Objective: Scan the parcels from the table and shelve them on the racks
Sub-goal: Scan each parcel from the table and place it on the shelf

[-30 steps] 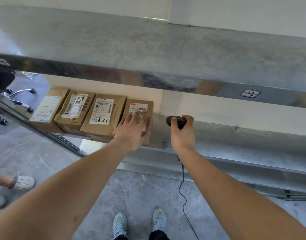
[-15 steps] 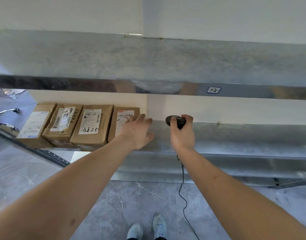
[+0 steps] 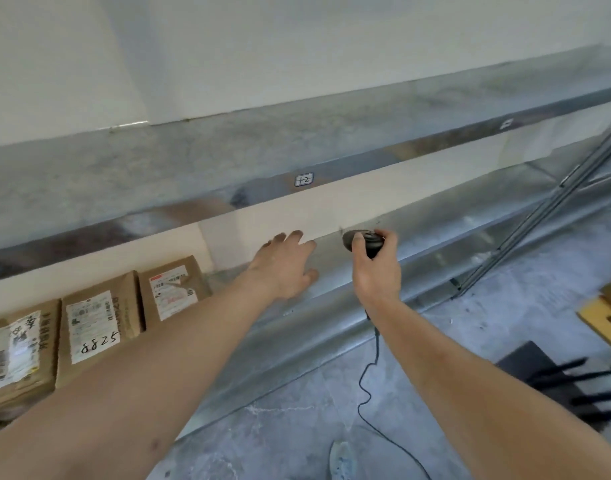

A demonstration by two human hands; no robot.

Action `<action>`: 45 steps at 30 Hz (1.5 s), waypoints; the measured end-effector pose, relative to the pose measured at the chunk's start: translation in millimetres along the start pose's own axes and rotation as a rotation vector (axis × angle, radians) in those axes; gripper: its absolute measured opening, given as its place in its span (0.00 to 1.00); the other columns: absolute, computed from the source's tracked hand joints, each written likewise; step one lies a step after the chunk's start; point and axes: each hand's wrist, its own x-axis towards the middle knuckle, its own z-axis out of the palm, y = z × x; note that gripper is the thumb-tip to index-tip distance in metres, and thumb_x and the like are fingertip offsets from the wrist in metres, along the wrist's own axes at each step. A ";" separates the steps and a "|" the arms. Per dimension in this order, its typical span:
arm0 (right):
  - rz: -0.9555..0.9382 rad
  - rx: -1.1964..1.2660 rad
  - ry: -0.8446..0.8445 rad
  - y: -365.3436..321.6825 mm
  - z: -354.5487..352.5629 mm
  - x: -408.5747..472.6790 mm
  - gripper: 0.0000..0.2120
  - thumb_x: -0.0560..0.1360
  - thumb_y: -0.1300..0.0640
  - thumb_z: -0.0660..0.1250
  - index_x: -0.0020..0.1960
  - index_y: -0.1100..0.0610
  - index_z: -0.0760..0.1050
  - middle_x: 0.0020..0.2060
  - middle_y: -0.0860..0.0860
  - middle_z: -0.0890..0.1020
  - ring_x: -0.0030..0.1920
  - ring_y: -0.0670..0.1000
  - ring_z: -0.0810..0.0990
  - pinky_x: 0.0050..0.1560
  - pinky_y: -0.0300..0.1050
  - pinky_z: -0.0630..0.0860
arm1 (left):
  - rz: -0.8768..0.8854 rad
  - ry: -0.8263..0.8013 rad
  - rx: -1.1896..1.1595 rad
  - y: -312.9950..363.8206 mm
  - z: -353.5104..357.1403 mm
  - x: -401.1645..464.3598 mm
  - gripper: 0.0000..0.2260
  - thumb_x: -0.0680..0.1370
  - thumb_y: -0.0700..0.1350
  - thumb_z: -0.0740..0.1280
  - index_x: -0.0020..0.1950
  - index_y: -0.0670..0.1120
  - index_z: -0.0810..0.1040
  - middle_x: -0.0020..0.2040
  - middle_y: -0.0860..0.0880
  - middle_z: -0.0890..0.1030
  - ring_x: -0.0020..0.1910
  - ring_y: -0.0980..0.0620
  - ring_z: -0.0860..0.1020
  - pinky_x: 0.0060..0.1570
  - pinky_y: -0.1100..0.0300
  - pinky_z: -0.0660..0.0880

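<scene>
From the head camera we see our left hand (image 3: 286,268) spread and empty over the bare shelf (image 3: 435,230), right of the nearest shelved parcel (image 3: 174,289). Our right hand (image 3: 376,268), farther right, is closed around the scanner (image 3: 363,241). Parcels lie leftward; neither hand carries one.

Three parcels stand side by side at the left of the lower shelf (image 3: 435,237): the left parcel (image 3: 16,355), the middle parcel (image 3: 96,327) and the right parcel (image 3: 174,289). The upper shelf (image 3: 158,174) lies above them, with a tag (image 3: 304,179) on its near edge, right of the parcels.
</scene>
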 end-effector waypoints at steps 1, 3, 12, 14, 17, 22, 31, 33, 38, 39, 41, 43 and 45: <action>0.007 0.002 0.028 2.6 -9.9 2.4 0.17 0.83 0.40 0.62 0.69 0.44 0.67 0.47 0.41 0.80 0.52 0.54 0.80 0.55 0.52 0.76 | 0.031 0.000 0.003 8.5 -1.4 5.6 0.26 0.82 0.59 0.63 0.78 0.50 0.67 0.78 0.44 0.65 0.73 0.39 0.67 0.69 0.46 0.69; 0.015 0.012 0.084 6.5 -30.2 6.5 0.17 0.83 0.40 0.61 0.69 0.45 0.66 0.49 0.44 0.80 0.52 0.54 0.80 0.54 0.51 0.75 | 0.091 -0.009 0.014 27.0 -2.9 18.1 0.25 0.81 0.59 0.63 0.76 0.49 0.70 0.76 0.43 0.66 0.71 0.38 0.68 0.67 0.46 0.71; 0.119 0.065 0.291 40.5 -128.0 42.0 0.16 0.82 0.39 0.61 0.68 0.41 0.65 0.47 0.42 0.78 0.52 0.54 0.80 0.59 0.57 0.78 | 0.316 -0.038 0.086 139.8 -5.3 86.6 0.25 0.83 0.59 0.60 0.77 0.49 0.68 0.79 0.42 0.64 0.76 0.39 0.65 0.73 0.43 0.66; 0.147 0.077 0.331 52.9 -155.0 53.8 0.16 0.83 0.39 0.61 0.68 0.41 0.66 0.49 0.43 0.79 0.53 0.55 0.81 0.57 0.56 0.78 | 0.364 -0.048 0.094 172.8 -4.3 103.5 0.26 0.83 0.59 0.60 0.80 0.50 0.65 0.82 0.42 0.60 0.80 0.38 0.61 0.77 0.43 0.62; 0.183 0.074 0.392 72.9 -198.0 75.2 0.16 0.82 0.38 0.60 0.67 0.41 0.65 0.52 0.46 0.81 0.52 0.55 0.81 0.57 0.57 0.78 | 0.446 -0.033 0.100 224.4 -2.5 128.5 0.27 0.83 0.59 0.60 0.81 0.50 0.64 0.82 0.41 0.60 0.80 0.38 0.60 0.78 0.44 0.61; 0.217 0.099 0.483 99.5 -265.0 110.2 0.16 0.83 0.38 0.60 0.68 0.41 0.65 0.47 0.40 0.78 0.47 0.49 0.80 0.50 0.52 0.76 | 0.551 -0.036 0.137 304.6 2.1 170.1 0.29 0.83 0.61 0.59 0.82 0.52 0.62 0.82 0.42 0.61 0.79 0.38 0.62 0.78 0.45 0.62; 0.287 0.097 0.657 139.7 -349.9 157.3 0.18 0.84 0.39 0.61 0.70 0.44 0.67 0.47 0.41 0.77 0.52 0.54 0.79 0.55 0.53 0.75 | 0.716 -0.063 0.148 427.3 9.8 224.0 0.28 0.84 0.59 0.59 0.82 0.50 0.63 0.83 0.42 0.60 0.79 0.39 0.62 0.78 0.48 0.60; 0.323 0.103 0.714 149.3 -366.8 168.2 0.17 0.83 0.39 0.61 0.69 0.43 0.66 0.50 0.43 0.78 0.52 0.54 0.79 0.54 0.53 0.74 | 0.771 -0.073 0.163 452.4 11.7 238.9 0.27 0.83 0.59 0.59 0.80 0.50 0.65 0.81 0.41 0.63 0.77 0.38 0.64 0.77 0.46 0.61; 0.411 0.134 0.841 169.3 -406.9 197.4 0.16 0.83 0.39 0.61 0.68 0.41 0.65 0.48 0.41 0.79 0.48 0.49 0.79 0.49 0.51 0.73 | 0.903 -0.106 0.179 517.4 12.0 274.2 0.25 0.84 0.58 0.59 0.79 0.49 0.67 0.79 0.43 0.65 0.75 0.39 0.66 0.74 0.45 0.65; 0.427 0.139 0.869 172.3 -414.3 202.8 0.16 0.83 0.39 0.60 0.68 0.41 0.65 0.47 0.40 0.78 0.47 0.48 0.78 0.48 0.51 0.72 | 0.941 -0.108 0.187 530.5 13.6 282.2 0.25 0.84 0.58 0.59 0.79 0.49 0.67 0.80 0.43 0.65 0.76 0.39 0.65 0.74 0.45 0.65; 0.456 0.152 0.923 179.6 -427.7 212.9 0.16 0.83 0.39 0.61 0.68 0.41 0.65 0.46 0.38 0.78 0.46 0.46 0.78 0.47 0.50 0.71 | 1.010 -0.122 0.190 556.3 20.4 299.6 0.26 0.84 0.58 0.59 0.81 0.50 0.65 0.81 0.43 0.63 0.78 0.39 0.64 0.76 0.45 0.64; 0.482 0.164 0.983 188.5 -440.9 221.7 0.15 0.83 0.40 0.61 0.67 0.41 0.66 0.46 0.38 0.77 0.46 0.45 0.78 0.48 0.50 0.71 | 1.065 -0.141 0.190 581.8 28.9 315.2 0.26 0.84 0.59 0.59 0.80 0.50 0.66 0.82 0.43 0.62 0.79 0.39 0.63 0.76 0.43 0.65; 0.513 0.167 1.040 197.3 -455.3 228.8 0.14 0.83 0.40 0.61 0.67 0.41 0.66 0.46 0.38 0.77 0.46 0.46 0.78 0.48 0.49 0.72 | 1.124 -0.157 0.199 607.7 36.7 327.3 0.26 0.84 0.59 0.60 0.79 0.50 0.67 0.81 0.42 0.63 0.78 0.39 0.65 0.74 0.42 0.67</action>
